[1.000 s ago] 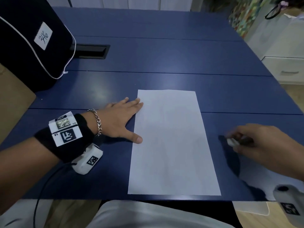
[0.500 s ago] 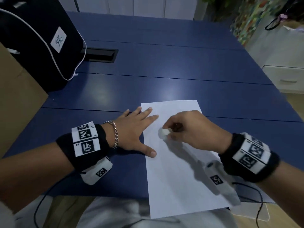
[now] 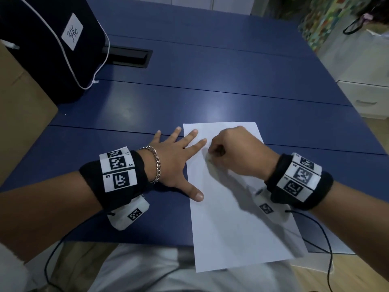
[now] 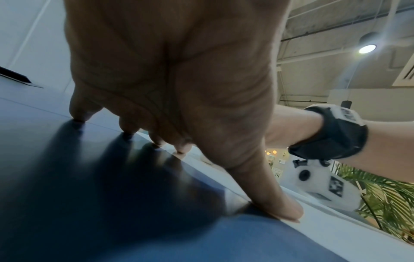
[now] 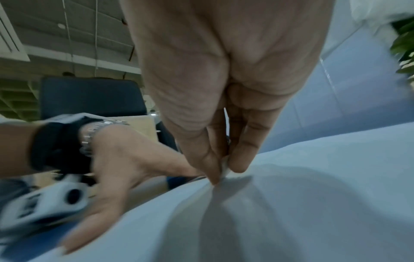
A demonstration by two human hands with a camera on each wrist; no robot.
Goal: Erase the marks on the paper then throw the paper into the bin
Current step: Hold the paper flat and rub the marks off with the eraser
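Fingers of the left hand (image 3: 170, 159) lie flat and spread, thumb and two fingertips pinning the paper's (image 3: 235, 218) left edge; its long axis runs away from the person. From the left wrist, the thumb (image 4: 275, 200) presses that edge. From the right wrist, the right hand (image 5: 221, 88) pinches a small white eraser (image 5: 224, 168) against the sheet, just beside the left fingertips. No bin shows.

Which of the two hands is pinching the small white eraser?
The right hand pinches the small white eraser on the white paper sheet; the left hand lies flat, fingers spread.
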